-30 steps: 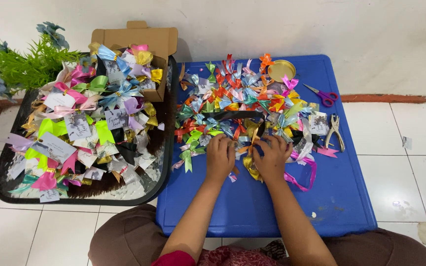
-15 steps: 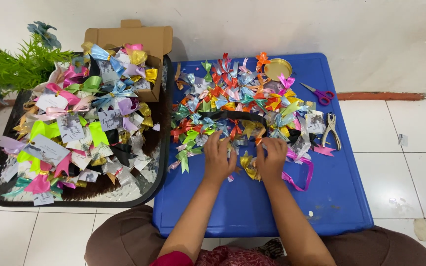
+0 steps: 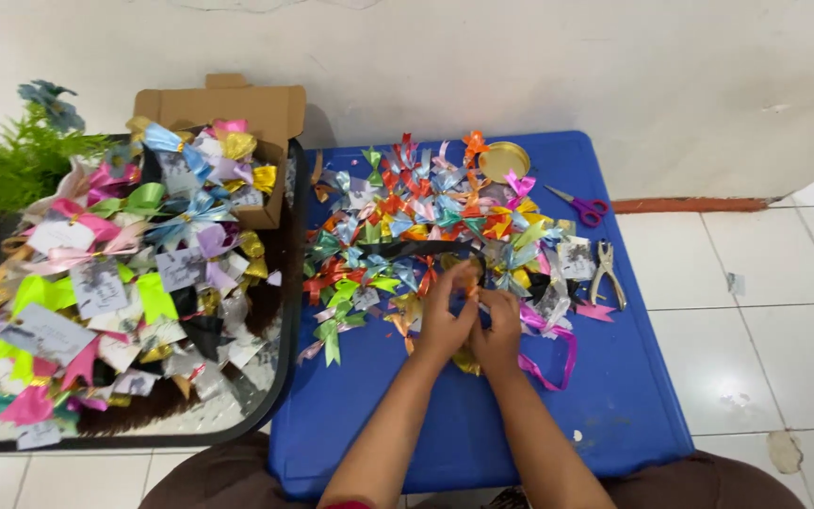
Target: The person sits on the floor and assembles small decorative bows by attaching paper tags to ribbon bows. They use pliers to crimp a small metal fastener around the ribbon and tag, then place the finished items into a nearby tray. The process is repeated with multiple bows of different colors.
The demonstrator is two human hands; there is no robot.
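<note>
1. Left hand (image 3: 445, 325) and right hand (image 3: 499, 330) pressed together over a small ribbon piece (image 3: 466, 283); fingers curled on it, the piece mostly hidden, colour hard to tell.
2. It sits at the near edge of the ribbon bow pile (image 3: 426, 212) on the blue table (image 3: 614, 405).
3. Black tray (image 3: 280, 377), cut off at left, heaped with tagged bows.
4. Cardboard box (image 3: 237, 104): contents hidden behind bows.
5. Gold lid (image 3: 504, 160), scissors (image 3: 581, 205), punch pliers (image 3: 607, 269) beside the pile.
</note>
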